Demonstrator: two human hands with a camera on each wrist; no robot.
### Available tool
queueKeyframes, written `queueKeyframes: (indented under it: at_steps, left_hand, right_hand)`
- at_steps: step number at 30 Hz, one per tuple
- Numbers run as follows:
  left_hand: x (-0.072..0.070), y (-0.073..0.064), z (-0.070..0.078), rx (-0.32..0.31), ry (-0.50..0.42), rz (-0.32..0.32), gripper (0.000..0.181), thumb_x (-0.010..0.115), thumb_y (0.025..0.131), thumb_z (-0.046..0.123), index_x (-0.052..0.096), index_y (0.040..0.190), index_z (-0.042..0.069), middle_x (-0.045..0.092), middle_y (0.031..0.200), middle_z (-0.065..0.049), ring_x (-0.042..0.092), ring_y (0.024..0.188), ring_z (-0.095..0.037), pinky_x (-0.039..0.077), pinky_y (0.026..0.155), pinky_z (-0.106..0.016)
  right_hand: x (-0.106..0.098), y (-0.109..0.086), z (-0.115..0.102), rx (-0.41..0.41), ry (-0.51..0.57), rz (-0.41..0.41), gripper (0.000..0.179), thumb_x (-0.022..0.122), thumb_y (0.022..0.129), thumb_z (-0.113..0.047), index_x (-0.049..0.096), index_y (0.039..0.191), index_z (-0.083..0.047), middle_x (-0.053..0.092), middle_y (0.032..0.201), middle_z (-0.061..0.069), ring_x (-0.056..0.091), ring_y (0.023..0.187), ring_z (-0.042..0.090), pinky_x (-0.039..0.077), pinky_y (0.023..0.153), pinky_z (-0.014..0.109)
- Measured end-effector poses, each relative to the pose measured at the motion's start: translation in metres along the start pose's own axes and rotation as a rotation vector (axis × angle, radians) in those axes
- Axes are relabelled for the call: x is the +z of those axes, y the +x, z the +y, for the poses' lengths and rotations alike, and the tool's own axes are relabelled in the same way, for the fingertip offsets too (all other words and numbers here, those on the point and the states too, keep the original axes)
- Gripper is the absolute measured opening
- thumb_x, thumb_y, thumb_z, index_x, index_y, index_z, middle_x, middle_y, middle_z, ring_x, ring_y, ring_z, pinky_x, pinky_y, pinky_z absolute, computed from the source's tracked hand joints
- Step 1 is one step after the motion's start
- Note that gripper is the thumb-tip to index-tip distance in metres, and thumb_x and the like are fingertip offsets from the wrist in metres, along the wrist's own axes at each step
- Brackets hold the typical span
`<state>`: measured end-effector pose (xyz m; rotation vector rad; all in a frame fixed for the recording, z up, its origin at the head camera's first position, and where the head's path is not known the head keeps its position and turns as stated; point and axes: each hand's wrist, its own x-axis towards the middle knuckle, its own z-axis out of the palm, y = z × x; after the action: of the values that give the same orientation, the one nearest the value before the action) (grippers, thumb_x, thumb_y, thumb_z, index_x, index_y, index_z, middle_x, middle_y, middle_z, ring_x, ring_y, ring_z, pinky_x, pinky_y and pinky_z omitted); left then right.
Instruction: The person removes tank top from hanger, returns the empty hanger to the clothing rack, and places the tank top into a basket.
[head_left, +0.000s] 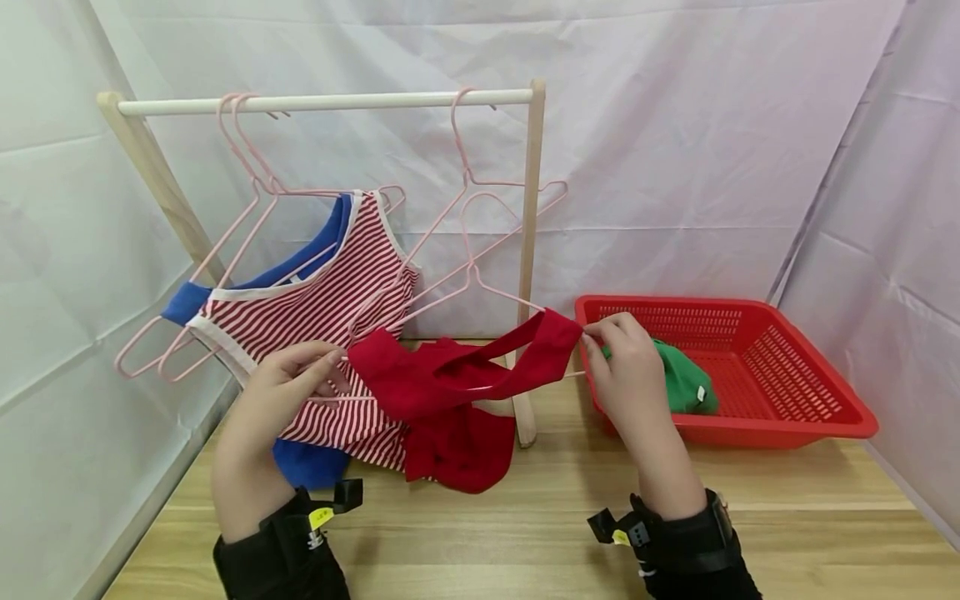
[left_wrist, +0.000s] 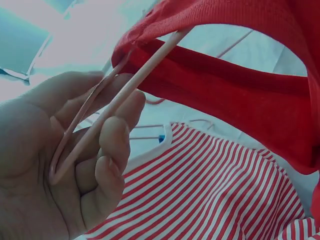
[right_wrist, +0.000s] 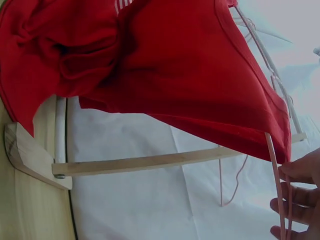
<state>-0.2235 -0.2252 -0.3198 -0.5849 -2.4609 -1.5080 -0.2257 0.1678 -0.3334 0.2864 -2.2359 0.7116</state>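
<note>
Between my hands a red sleeveless top (head_left: 405, 383) sits over a pink hanger (head_left: 474, 265), whose hook points upward, unhooked. My left hand (head_left: 288, 387) holds the hanger's left end; the left wrist view shows the bent wire (left_wrist: 131, 87) lying against the palm with fingers curled round it. At the top's other shoulder, my right hand (head_left: 626, 367) pinches the red fabric by its edge. In the right wrist view, the hanger's right end (right_wrist: 278, 185) sticks out of the armhole beside the fingers. The top's lower part hangs bunched and folded.
A rack with a white rail (head_left: 337, 102) carries a red-striped top (head_left: 322, 271) and a blue garment (head_left: 307, 467) on pink hangers. Another pink hanger (head_left: 463, 158) hangs bare at the right. Beside the rack, a red basket (head_left: 780, 433) contains a green cloth item (head_left: 682, 379).
</note>
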Motion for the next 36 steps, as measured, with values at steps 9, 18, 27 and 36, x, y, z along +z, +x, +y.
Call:
queueKeyframes:
  at_steps: [9,18,27,36]
  left_hand:
    - [0.011,0.004,0.009,0.002,0.01,-0.042,0.022,0.058,0.099,0.017,0.067,0.108,-0.001,0.067,0.083,-0.01,0.064,0.071,-0.023,0.056,0.067,-0.029]
    - [0.017,0.004,0.01,0.084,0.031,0.042,0.015,0.065,0.094,0.011,0.071,0.1,-0.002,0.069,0.078,-0.007,0.068,0.071,-0.018,0.055,0.073,-0.024]
    - [0.017,0.004,0.01,0.14,0.036,0.079,0.011,0.066,0.093,0.006,0.072,0.098,-0.001,0.069,0.077,-0.004,0.066,0.072,-0.017,0.053,0.074,-0.022]
    - [0.018,0.003,0.013,0.148,0.038,0.045,0.011,0.066,0.093,0.007,0.072,0.099,0.001,0.07,0.08,-0.003,0.067,0.074,-0.017,0.054,0.074,-0.024]
  right_hand:
    - [-0.007,0.003,0.009,-0.133,0.045,0.138,0.012,0.072,0.086,-0.001,0.07,0.095,0.006,0.06,0.097,0.017,0.056,0.088,0.031,0.046,0.075,0.044]
    - [-0.008,0.003,0.007,-0.199,0.094,0.229,0.01,0.073,0.084,0.001,0.071,0.092,0.006,0.061,0.094,0.017,0.056,0.086,0.032,0.042,0.081,0.05]
    - [-0.008,0.003,0.006,-0.204,0.103,0.272,0.011,0.074,0.082,-0.001,0.072,0.092,0.004,0.065,0.092,0.016,0.059,0.087,0.032,0.043,0.081,0.05]
    - [-0.009,0.003,0.004,-0.212,0.1,0.252,0.011,0.073,0.085,-0.002,0.072,0.095,0.003,0.067,0.091,0.015,0.06,0.084,0.031,0.045,0.081,0.047]
